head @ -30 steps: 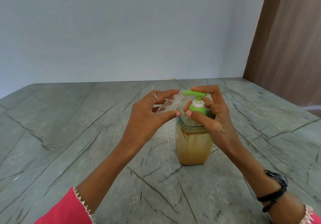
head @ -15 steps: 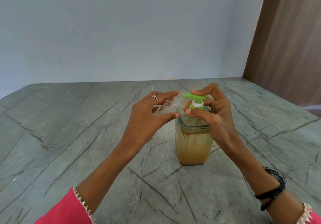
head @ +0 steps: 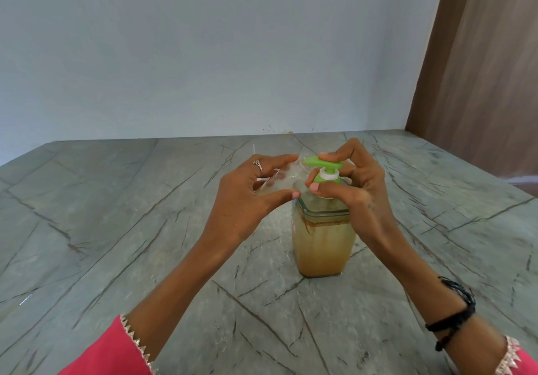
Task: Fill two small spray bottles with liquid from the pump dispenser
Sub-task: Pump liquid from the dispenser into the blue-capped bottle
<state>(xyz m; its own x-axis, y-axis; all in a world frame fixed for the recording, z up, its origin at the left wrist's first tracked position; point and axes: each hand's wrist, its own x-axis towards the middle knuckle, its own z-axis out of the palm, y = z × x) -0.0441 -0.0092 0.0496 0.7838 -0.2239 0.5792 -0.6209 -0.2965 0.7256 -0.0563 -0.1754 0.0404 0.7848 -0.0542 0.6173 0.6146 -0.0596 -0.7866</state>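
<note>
While the pump dispenser [head: 321, 237] stands upright on the grey stone counter [head: 116, 229], a cloudy amber liquid is seen filling most of its clear square body. A small clear spray bottle [head: 281, 181] is held tilted in the left hand [head: 247, 200], pinched between thumb and fingers, its mouth brought right up to the green nozzle; what is in it cannot be told. The green pump head [head: 323, 162] is pressed from above by the right hand [head: 358, 188], fingers curled round it, thumb at the collar.

One head-worn view: we look forward and down, close over our hands [head: 294, 197] at mid-frame, across the surface [head: 116, 229] toward the wall [head: 203, 54].
</note>
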